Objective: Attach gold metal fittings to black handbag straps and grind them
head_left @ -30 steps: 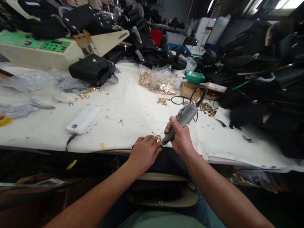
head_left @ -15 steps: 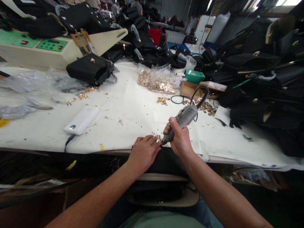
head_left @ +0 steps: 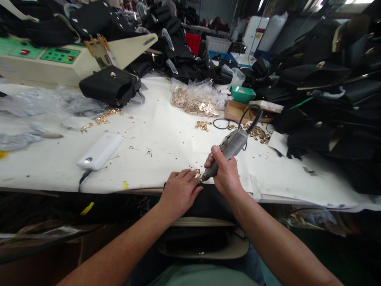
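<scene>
My right hand (head_left: pixel 226 174) is wrapped round a grey electric screwdriver (head_left: pixel 234 143), its coiled cord rising from the back end. The tool's tip slants down to the left and meets the work beside a small gold metal clasp (head_left: pixel 197 173). My left hand (head_left: pixel 180 191) presses on the flap of a black bag (head_left: pixel 212 202), fingers together next to the clasp and thumb near the tip. The flap rests at the table's front edge, while the bag's open body, with its pale lining, hangs toward my lap. What lies under my left fingers is hidden.
On the white table (head_left: pixel 160 131) are a white power bank (head_left: pixel 101 151) with a cable, loose gold fittings (head_left: pixel 203 126) and plastic bags of fittings (head_left: pixel 202 103). A finished-looking black bag (head_left: pixel 108 85) stands near a cream machine (head_left: pixel 68 63). Black bags (head_left: pixel 321 87) are heaped at the right.
The view has shifted slightly, so the table's contents sit a little further left and up. Both hands, the screwdriver and the bag keep nearly the same position.
</scene>
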Motion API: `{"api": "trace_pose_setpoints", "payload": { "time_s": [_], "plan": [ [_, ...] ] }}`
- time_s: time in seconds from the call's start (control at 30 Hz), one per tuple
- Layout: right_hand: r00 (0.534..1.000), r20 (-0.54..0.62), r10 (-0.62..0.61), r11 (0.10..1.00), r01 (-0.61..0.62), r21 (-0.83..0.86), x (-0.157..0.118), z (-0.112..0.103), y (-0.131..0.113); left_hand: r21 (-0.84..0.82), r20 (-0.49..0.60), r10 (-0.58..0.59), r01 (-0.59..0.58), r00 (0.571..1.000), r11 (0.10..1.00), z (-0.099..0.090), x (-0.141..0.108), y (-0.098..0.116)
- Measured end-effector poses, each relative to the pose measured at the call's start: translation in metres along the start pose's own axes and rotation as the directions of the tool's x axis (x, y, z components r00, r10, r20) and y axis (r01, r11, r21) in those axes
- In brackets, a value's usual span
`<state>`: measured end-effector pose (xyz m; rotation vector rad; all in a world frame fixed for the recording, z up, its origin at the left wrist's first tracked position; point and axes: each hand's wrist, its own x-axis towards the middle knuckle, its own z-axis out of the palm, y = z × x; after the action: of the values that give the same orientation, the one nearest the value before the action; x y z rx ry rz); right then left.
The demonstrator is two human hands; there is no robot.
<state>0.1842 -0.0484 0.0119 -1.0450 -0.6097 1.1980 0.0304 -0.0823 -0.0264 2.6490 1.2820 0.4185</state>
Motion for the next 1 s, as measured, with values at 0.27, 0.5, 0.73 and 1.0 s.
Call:
{"api": "trace_pose_setpoints", "payload": {
  "time_s": [0.27, 0.5, 0.73, 1.0],
  "plan": [
    [1.000, -0.001, 0.009, 1.000, -0.009, 0.027, -0.0016, 0.0036, -0.0025, -0.005, 0.004, -0.003, 0.003, 1.000, 1.000, -0.0020, 0.0000, 0.0005],
    [1.000, -0.014, 0.008, 0.999, -0.008, 0.042, -0.0041, 0.0045, -0.0035, -0.014, -0.018, -0.001, 0.001, 1.000, 1.000, -0.0014, 0.0006, -0.0002],
    [1.000, 0.000, 0.002, 0.995, -0.002, 0.095, -0.0060, 0.0057, -0.0026, -0.006, -0.014, -0.007, 0.007, 1.000, 1.000, -0.0009, 0.0007, -0.0009],
    [0.999, -0.031, -0.011, 0.998, 0.013, 0.069, -0.0031, 0.0033, -0.0034, -0.002, -0.017, -0.011, 0.011, 1.000, 1.000, 0.0010, 0.0002, -0.0013]
  ]
}}
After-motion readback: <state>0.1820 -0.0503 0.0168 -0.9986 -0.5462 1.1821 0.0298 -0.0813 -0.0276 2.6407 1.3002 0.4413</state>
